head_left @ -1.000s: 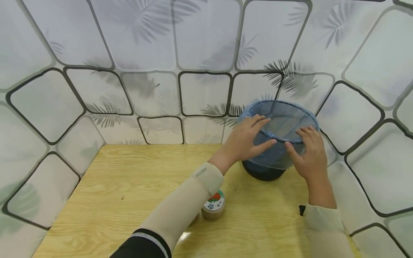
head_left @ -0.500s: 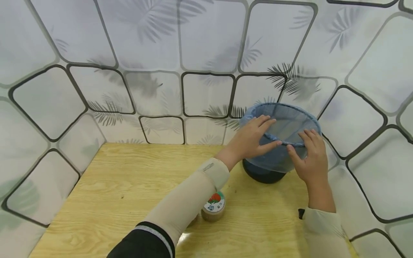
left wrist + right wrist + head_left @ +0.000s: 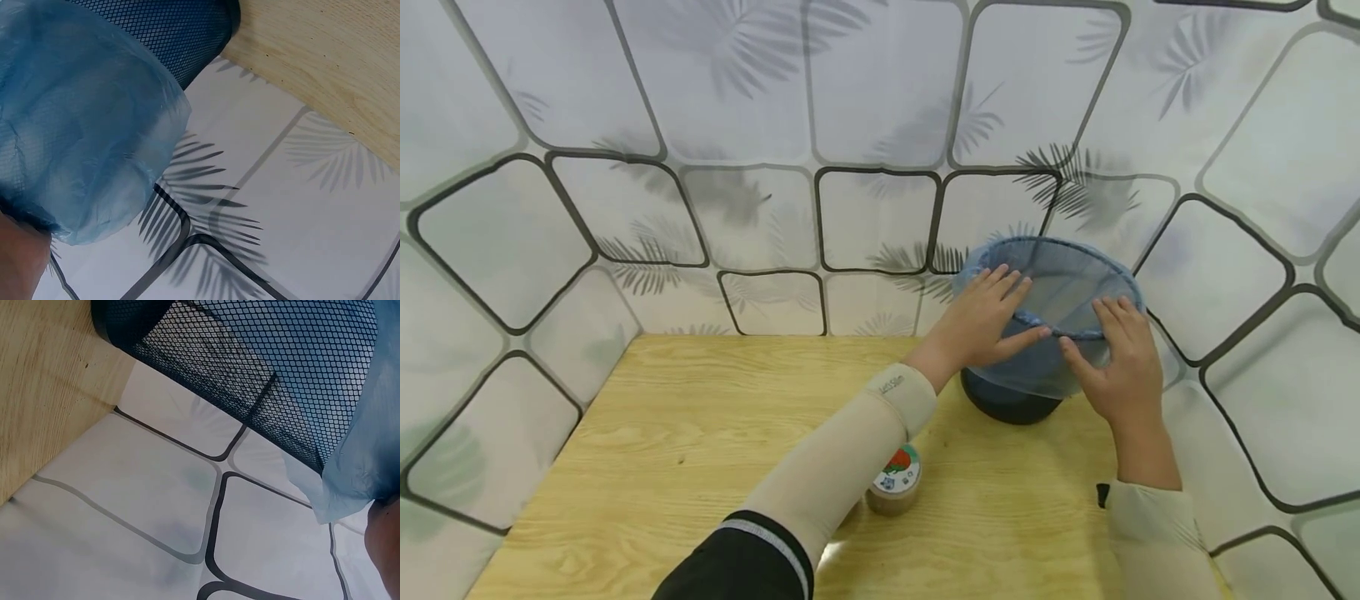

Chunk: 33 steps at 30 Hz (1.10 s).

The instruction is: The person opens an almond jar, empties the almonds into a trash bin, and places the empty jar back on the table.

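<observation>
A black mesh wastebasket (image 3: 1011, 403) stands at the right rear of the table, leaning slightly in the head view. Its mesh side (image 3: 300, 362) shows clearly in the right wrist view. A thin blue plastic bag (image 3: 1026, 367) lines it, folded down over the rim and hanging loosely outside. My left hand (image 3: 981, 321) lies at the left front of the rim, fingers extended over the opening, thumb along the front edge. On the right front of the rim rests my right hand (image 3: 1122, 358), fingers stretched over the edge and thumb outside. Both wrist views show only part of a hand.
A roll of tape (image 3: 895, 482) with a printed round label lies on the wooden table (image 3: 700, 425), beside my left forearm. Part of another round thing shows behind that sleeve. A patterned wall covering (image 3: 880, 217) closes off the back and sides.
My left hand has shifted slightly right along the rim. The wastebasket and right hand stay nearly in place; the head view sways slightly.
</observation>
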### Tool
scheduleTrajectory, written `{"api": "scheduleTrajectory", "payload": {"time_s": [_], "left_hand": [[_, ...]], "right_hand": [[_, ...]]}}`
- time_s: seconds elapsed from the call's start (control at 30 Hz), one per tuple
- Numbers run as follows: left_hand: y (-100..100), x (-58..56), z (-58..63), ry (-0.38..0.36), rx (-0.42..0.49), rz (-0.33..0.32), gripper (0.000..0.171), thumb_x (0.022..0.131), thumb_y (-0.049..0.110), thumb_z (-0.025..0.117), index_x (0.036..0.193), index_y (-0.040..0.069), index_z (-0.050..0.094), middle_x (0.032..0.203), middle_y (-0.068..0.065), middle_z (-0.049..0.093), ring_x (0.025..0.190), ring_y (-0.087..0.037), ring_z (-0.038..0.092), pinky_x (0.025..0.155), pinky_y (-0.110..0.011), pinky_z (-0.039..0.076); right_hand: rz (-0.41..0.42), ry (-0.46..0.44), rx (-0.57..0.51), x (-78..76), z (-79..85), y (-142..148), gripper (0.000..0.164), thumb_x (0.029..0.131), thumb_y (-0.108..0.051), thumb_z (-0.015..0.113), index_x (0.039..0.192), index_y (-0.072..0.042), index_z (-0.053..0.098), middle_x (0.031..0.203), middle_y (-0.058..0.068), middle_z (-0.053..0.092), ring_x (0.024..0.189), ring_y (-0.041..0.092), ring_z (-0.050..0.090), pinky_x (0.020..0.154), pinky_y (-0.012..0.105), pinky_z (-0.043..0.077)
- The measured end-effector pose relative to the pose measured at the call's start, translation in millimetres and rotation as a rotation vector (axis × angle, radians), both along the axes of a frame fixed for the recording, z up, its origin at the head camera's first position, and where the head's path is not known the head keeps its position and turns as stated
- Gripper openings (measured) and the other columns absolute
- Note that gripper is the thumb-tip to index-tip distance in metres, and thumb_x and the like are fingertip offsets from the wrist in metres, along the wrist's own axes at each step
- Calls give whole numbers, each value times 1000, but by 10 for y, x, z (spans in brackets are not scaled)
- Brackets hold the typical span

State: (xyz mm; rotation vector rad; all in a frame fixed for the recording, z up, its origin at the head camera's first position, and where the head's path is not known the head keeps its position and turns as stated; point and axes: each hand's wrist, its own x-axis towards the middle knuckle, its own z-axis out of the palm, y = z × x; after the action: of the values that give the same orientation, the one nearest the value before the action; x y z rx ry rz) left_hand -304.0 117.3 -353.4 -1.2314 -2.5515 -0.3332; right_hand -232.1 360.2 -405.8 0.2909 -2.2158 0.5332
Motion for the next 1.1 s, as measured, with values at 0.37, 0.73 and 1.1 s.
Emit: {"api": "scheduleTrajectory", "payload": {"time_s": [0.37,0.73,1.1], "left_hand": [[14,7,-79,39,-72,20,94,107,73,36,169,5,20,176,-12,23,167,-27,14,136,-38,7],[50,6,-38,113,-89,48,97,105,75,37,168,2,27,173,-15,32,165,-27,23,135,-40,19],[64,-8,-64,96,-95,81,98,104,76,34,169,3,23,175,-13,26,165,-25,21,135,-37,15]], "right_hand": [[-19,25,44,25,6,-16,104,94,-85,49,146,4,61,145,29,63,136,53,55,125,67,31],[-34,36,38,1,17,0,107,94,-86,48,148,5,58,150,28,58,148,48,47,129,60,29],[-17,74,19,-35,19,-13,105,93,-84,53,148,5,58,151,28,57,147,48,50,128,59,33]]}}
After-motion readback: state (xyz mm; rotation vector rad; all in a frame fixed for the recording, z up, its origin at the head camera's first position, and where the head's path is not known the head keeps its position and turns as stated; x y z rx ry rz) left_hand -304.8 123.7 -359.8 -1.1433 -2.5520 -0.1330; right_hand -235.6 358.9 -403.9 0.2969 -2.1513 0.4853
